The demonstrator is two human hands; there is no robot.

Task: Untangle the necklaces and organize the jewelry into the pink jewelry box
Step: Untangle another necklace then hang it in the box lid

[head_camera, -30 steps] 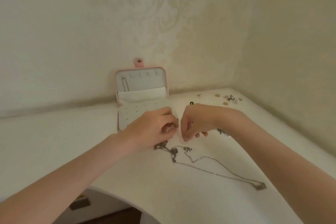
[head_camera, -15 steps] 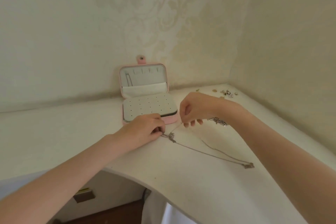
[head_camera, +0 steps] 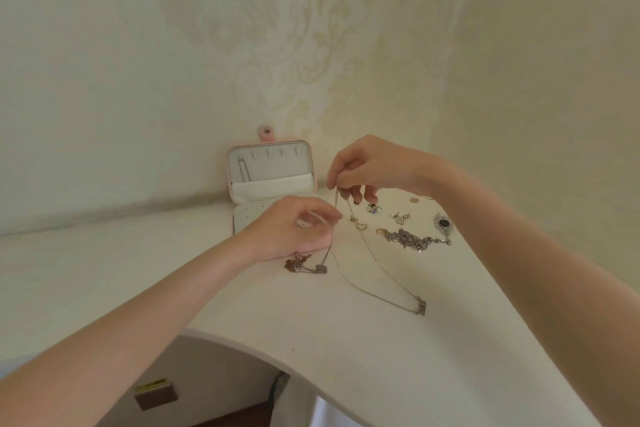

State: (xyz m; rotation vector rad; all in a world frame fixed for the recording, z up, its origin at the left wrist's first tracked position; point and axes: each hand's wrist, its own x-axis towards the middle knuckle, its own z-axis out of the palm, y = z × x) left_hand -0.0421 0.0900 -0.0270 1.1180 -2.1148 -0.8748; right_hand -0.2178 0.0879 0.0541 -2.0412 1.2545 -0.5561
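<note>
Pinching the thin silver chain necklace [head_camera: 375, 282] at its upper end, the right hand [head_camera: 372, 168] held it raised; chain ran down and toward the person to a small rectangular pendant on the white tabletop [head_camera: 346, 350]. Left hand [head_camera: 294, 229], nearer the knotted clump, fingers curled at the same strand; grip unclear. Open pink jewelry box [head_camera: 272, 172] sat just behind.
</note>
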